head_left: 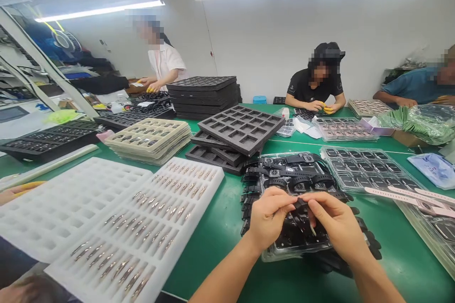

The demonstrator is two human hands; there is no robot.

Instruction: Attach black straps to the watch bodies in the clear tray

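Both hands meet over a clear plastic tray (pixel 275 252) at the centre right. My left hand (pixel 270 215) pinches one side of a small black piece (pixel 301 204), apparently part of a watch strap. On its other side, the fingers of my right hand (pixel 332 218) are closed on the same piece. Black watches with straps (pixel 300 183) lie in rows on the tray beyond the hands, their straps hanging over its edges. Details of the held piece are partly hidden by the fingers.
White foam trays (pixel 167 203), one with rows of shiny metal parts, lie left. Black foam trays (pixel 245 128) are stacked behind. Clear trays of watch cases (pixel 369 168) and pink straps (pixel 408 196) sit right. Several people work around the green table (pixel 213 246); one gloved hand (pixel 21 191) shows far left.
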